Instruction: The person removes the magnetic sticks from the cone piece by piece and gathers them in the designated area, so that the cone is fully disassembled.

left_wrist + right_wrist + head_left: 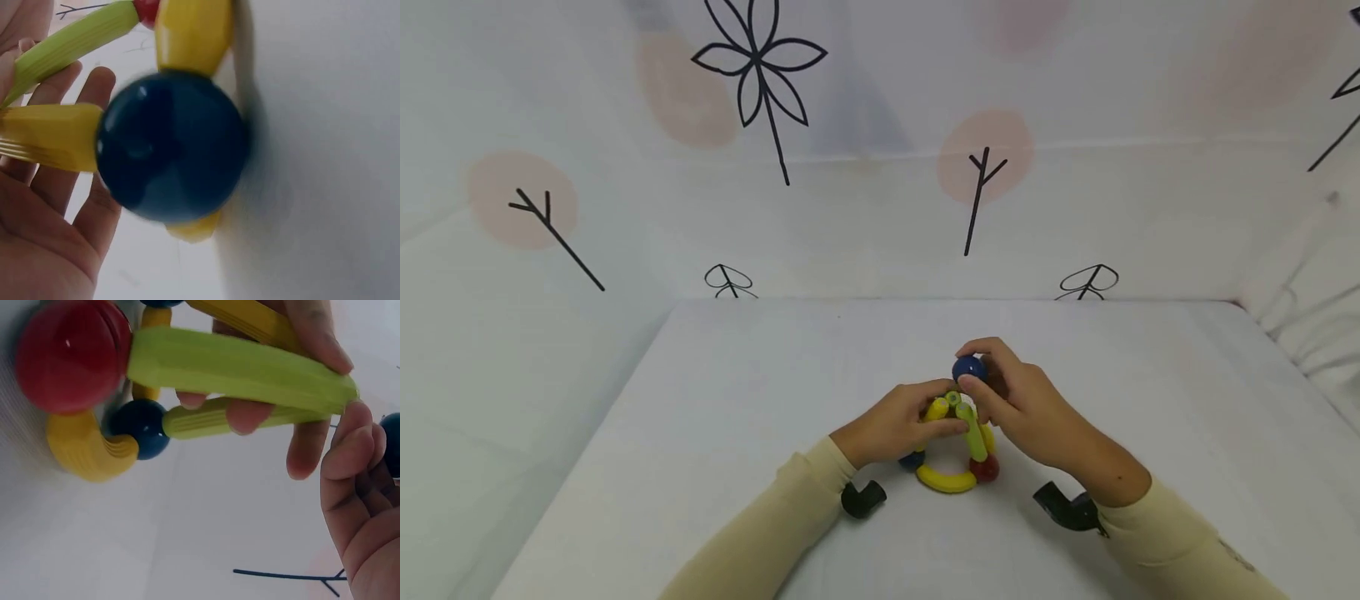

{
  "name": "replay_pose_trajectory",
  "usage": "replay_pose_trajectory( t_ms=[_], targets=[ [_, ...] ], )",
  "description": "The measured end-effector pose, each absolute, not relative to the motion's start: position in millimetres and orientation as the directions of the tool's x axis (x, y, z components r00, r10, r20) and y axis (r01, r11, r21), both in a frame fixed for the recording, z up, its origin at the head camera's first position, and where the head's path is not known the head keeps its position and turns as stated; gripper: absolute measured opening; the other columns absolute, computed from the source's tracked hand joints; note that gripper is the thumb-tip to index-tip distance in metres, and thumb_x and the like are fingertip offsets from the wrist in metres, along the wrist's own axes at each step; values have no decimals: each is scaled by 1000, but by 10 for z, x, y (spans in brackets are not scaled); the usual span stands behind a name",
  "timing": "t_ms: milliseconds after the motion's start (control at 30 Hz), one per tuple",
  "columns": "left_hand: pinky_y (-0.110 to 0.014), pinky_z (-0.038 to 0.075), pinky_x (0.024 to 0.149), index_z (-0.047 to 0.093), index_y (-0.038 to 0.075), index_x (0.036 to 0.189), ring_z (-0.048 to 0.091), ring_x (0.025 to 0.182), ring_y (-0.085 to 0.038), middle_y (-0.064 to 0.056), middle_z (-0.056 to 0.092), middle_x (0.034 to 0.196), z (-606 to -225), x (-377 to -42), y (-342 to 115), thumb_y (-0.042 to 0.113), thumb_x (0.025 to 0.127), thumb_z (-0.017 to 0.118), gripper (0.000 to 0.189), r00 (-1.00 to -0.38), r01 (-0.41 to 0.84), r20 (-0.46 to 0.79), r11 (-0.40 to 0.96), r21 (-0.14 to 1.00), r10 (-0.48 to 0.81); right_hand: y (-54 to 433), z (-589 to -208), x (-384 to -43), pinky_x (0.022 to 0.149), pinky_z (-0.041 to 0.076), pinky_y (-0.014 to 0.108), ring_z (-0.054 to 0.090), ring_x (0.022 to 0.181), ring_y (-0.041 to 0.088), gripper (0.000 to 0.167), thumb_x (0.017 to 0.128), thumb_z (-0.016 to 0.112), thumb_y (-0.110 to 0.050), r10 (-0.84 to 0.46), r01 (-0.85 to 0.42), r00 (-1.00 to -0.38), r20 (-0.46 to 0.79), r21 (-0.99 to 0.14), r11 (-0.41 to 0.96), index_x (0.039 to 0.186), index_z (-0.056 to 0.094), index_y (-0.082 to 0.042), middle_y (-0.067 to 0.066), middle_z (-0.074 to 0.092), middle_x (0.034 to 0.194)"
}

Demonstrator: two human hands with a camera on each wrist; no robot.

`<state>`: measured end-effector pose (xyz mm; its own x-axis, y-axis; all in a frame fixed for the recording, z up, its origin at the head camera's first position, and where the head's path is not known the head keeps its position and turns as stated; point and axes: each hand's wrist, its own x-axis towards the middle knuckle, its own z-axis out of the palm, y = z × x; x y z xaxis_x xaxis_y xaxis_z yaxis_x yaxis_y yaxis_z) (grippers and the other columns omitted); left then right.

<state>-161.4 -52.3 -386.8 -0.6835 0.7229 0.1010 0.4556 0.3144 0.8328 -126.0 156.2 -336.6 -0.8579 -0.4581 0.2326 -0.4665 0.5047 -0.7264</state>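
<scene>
A ring of curved yellow pieces [946, 480] and balls rests on the white table, with a red ball [986, 469] at right and a blue ball [172, 147] at left. From the balls, a yellow rod [53, 134], a light green rod [237, 369] and a second green rod [200, 419] lean inward, their tops close together. My left hand [895, 425] holds these rods near their upper ends, thumb in front and fingers behind. Just above the tops, my right hand [1030, 408] pinches another blue ball [967, 367] between thumb and fingers.
Black curved attachments [863, 500] sit by both wrists, close over the table [737, 375]. Behind the table hangs a pale cloth [865, 225] printed with flowers and twigs; it also runs along both sides.
</scene>
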Motion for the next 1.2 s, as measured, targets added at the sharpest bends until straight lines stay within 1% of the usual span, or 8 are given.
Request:
replay_pose_trajectory(
  t_ms=[233,267,433,467,633,800,933,1200],
  targets=[
    [-18,43,71,55,23,141,51,80,-6,7,64,104,-3856,-1615,-509,33,99,63,44,-674,488,124,312,815,728,1635,-3232,-1279,58,49,26,59,68,16,31,104,55,-23,-389,-462,-879,275,-691,556,132,44,-15,3,59,85],
    [-18,43,70,54,23,141,51,79,-6,6,63,101,-3855,-1613,-509,33,99,63,44,-671,489,125,309,816,731,1653,-3217,-1281,58,48,26,60,69,16,32,104,55,-24,-375,-455,-885,277,-687,566,132,44,-15,3,60,85],
    [-17,45,72,55,25,141,53,83,-5,9,64,108,-3847,-1602,-510,34,98,63,45,-673,470,114,304,829,731,1778,-3218,-1322,62,50,25,60,71,15,34,102,59,-23,-336,-440,-897,288,-655,614,131,45,-14,4,62,86],
    [-17,45,71,55,26,141,53,82,-5,8,64,106,-3844,-1600,-512,34,98,64,45,-676,465,110,307,830,729,1810,-3236,-1338,62,50,26,60,72,14,34,102,59,-23,-330,-433,-901,282,-648,627,131,45,-13,4,62,86],
    [-17,46,71,54,28,141,55,81,-5,8,64,100,-3845,-1603,-506,34,98,64,45,-675,442,85,310,842,733,1965,-3423,-1441,61,50,26,59,74,16,39,100,61,-29,-281,-312,-948,151,-630,711,131,44,-10,7,66,91],
    [-17,43,66,54,27,142,53,76,-6,5,61,92,-3840,-1612,-510,34,97,64,46,-688,436,74,329,838,722,2056,-3649,-1567,62,51,28,60,74,15,42,94,70,-30,-271,-218,-963,0,-595,773,123,50,-7,7,70,92],
    [-18,42,67,54,28,142,52,75,-7,4,59,88,-3833,-1615,-518,36,97,64,47,-705,428,69,345,835,706,2084,-3770,-1627,62,49,28,58,72,15,40,90,75,-29,-285,-212,-958,-42,-565,797,117,56,-7,4,68,85],
    [-18,45,72,53,28,143,53,80,-7,7,62,97,-3831,-1612,-534,39,97,63,48,-710,430,60,365,826,702,2117,-3904,-1668,61,46,27,53,69,14,42,89,76,-26,-326,-217,-938,-118,-533,818,121,60,-5,1,62,77]
  ],
)
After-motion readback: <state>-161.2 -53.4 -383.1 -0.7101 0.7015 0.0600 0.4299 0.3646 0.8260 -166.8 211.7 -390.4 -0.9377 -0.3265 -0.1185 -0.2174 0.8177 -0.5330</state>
